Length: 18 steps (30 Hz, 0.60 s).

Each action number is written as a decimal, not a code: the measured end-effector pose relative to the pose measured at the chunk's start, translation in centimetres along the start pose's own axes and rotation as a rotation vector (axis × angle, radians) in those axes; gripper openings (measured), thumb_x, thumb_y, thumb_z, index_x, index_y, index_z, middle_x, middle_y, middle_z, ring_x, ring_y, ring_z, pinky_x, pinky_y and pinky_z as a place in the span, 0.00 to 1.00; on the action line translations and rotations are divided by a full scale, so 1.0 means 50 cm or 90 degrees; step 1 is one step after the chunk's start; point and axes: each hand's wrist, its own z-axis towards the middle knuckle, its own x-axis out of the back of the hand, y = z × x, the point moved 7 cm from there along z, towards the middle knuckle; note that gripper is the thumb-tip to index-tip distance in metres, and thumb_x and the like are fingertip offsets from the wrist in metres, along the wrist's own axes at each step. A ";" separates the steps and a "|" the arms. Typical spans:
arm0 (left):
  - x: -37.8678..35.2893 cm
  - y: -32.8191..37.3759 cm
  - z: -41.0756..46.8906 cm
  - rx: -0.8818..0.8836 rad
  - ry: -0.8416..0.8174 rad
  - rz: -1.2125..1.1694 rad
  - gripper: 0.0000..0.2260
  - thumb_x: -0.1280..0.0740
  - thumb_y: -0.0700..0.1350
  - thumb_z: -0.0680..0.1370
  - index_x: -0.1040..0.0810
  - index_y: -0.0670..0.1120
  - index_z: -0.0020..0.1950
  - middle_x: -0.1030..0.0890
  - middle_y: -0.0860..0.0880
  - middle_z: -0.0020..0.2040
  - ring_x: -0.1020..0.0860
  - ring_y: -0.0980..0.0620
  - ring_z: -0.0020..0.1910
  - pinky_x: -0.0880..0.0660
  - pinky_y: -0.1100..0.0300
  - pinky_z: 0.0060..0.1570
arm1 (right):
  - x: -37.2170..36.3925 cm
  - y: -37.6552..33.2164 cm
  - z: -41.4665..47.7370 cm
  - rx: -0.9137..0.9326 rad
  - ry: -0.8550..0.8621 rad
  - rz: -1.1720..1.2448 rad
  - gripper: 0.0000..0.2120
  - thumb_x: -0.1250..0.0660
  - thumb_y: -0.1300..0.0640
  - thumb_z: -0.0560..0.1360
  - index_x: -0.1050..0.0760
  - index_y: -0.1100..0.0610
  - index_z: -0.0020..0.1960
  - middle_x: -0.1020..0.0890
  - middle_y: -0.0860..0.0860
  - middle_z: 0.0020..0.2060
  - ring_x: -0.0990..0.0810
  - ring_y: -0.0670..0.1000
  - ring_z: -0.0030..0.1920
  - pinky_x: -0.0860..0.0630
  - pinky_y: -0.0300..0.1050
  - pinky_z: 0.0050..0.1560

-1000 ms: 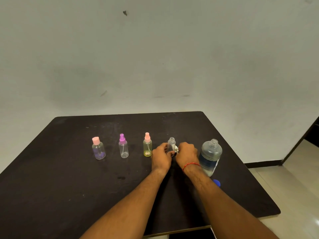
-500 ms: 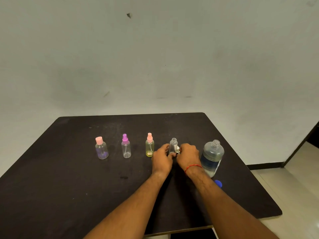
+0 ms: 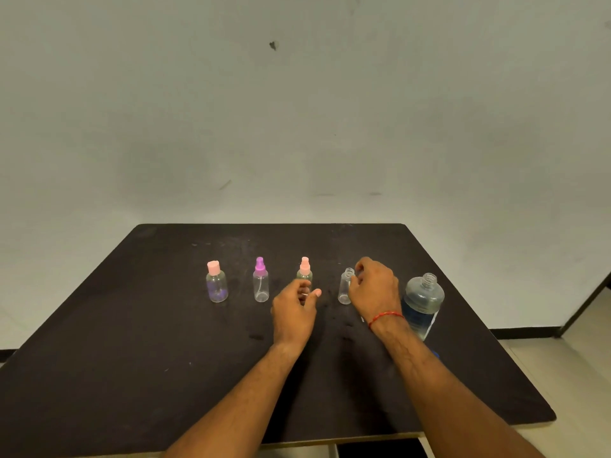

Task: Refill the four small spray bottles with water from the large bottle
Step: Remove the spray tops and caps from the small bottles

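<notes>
Four small bottles stand in a row on the black table (image 3: 132,342): a pink-capped bottle (image 3: 216,287), a purple-topped spray bottle (image 3: 261,287), a pink-topped spray bottle (image 3: 304,271) and a clear bottle with no top (image 3: 345,289). The large bottle (image 3: 423,302), uncapped and partly filled with water, stands at the right. My right hand (image 3: 375,290) is just right of the topless bottle, its fingers curled by the neck over a white spray top that is mostly hidden. My left hand (image 3: 294,314) hovers in front of the pink-topped spray bottle, fingers loosely curled, holding nothing I can see.
A blue cap (image 3: 436,354) peeks out behind my right forearm, in front of the large bottle. The table's right edge is close to the large bottle, with floor beyond it. A bare wall stands behind the table.
My left hand has let go of the topless bottle and moved left. My right hand has risen to the level of the bottle's mouth. The camera view has shifted slightly.
</notes>
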 end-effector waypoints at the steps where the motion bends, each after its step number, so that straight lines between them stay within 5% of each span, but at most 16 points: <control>1: 0.009 0.001 0.001 -0.001 0.006 0.002 0.09 0.26 0.47 0.76 0.18 0.47 0.55 0.17 0.55 0.47 0.19 0.61 0.45 0.21 0.66 0.46 | 0.002 -0.008 0.000 0.008 0.011 0.015 0.03 0.31 0.57 0.75 0.25 0.54 0.46 0.21 0.51 0.41 0.22 0.51 0.42 0.23 0.44 0.44; 9: 0.044 -0.013 0.008 0.030 0.011 0.012 0.09 0.26 0.46 0.76 0.20 0.49 0.54 0.20 0.58 0.45 0.21 0.63 0.44 0.28 0.74 0.38 | -0.039 -0.088 0.003 0.089 -0.051 0.065 0.10 0.28 0.55 0.74 0.24 0.53 0.54 0.26 0.44 0.43 0.27 0.42 0.41 0.29 0.31 0.43; 15: 0.050 -0.041 0.023 0.055 0.008 0.029 0.15 0.25 0.48 0.76 0.21 0.47 0.61 0.17 0.52 0.52 0.21 0.60 0.47 0.27 0.72 0.44 | -0.078 -0.120 0.013 0.098 -0.082 0.072 0.12 0.29 0.51 0.75 0.23 0.55 0.56 0.24 0.46 0.43 0.24 0.45 0.42 0.24 0.38 0.45; 18: 0.044 -0.049 0.032 0.054 -0.002 0.031 0.18 0.25 0.47 0.75 0.21 0.46 0.64 0.17 0.51 0.55 0.21 0.59 0.50 0.27 0.72 0.46 | -0.094 -0.131 0.019 0.090 -0.076 0.072 0.11 0.32 0.49 0.76 0.23 0.54 0.54 0.24 0.45 0.42 0.25 0.44 0.41 0.30 0.32 0.40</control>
